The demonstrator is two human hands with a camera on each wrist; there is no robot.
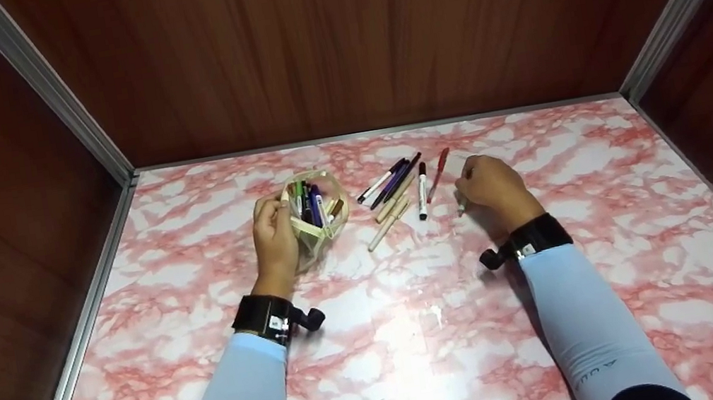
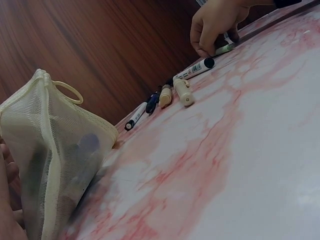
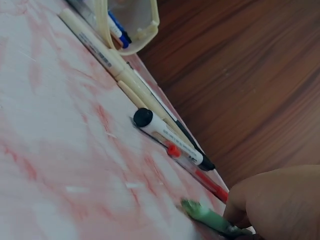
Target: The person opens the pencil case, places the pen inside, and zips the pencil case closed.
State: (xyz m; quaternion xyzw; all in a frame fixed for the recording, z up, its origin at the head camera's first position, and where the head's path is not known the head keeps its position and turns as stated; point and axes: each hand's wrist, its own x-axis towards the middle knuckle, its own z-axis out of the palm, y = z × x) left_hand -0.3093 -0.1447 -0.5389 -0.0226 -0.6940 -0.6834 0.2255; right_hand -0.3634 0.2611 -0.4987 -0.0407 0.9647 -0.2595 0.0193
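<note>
My left hand (image 1: 275, 240) grips the left rim of a cream mesh pen pouch (image 1: 312, 246), whose mouth gapes upward. Several pens and markers (image 1: 309, 207) stand inside it, partly visible through the mesh. At the right, my right hand (image 1: 491, 184) has its fingers curled down at the table around a pale green pen (image 3: 209, 217); its far part is hidden under the fingers. Left of that hand lie a red pen (image 1: 438, 174) and a white marker (image 1: 422, 191) with a black end.
Between pouch and marker lie several more pens: cream ones (image 1: 389, 225), a dark purple one (image 1: 390, 185) and a white one with a dark cap (image 1: 380, 180). The tabletop (image 1: 379, 339) has a red-and-white marbled pattern. Brown wood-grain panels (image 1: 359, 35) enclose its back and sides.
</note>
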